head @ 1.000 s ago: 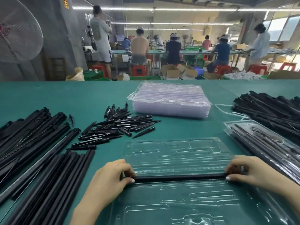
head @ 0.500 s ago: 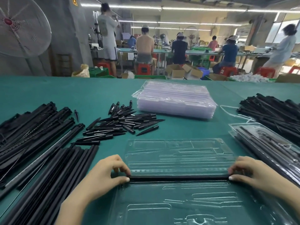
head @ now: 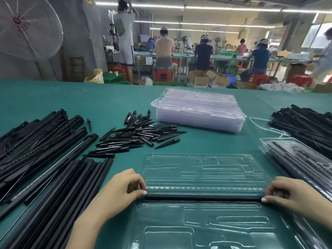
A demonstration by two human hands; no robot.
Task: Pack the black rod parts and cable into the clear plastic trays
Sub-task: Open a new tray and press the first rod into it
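A green felt-covered surface (head: 45,97) carries everything, and the landmark on it is the open clear plastic clamshell tray (head: 203,177) lying nearest the person. To the left of that tray sprawl long black plastic rods (head: 53,191) in loose bundles. Beyond the tray sits a squared stack of empty clear plastic trays (head: 199,109). To the tray's right lie another heap of black rods (head: 305,126) and, nearer, a filled clear tray (head: 296,159) holding black parts. Beyond the tray on its left is a scatter of short black pointed spikes (head: 143,135). Across the tray's middle fold lies a single long black rod (head: 203,195). The left hand (head: 116,194) pinches that rod's left end between curled fingers and thumb, while the right hand (head: 291,196) pinches its right end likewise.
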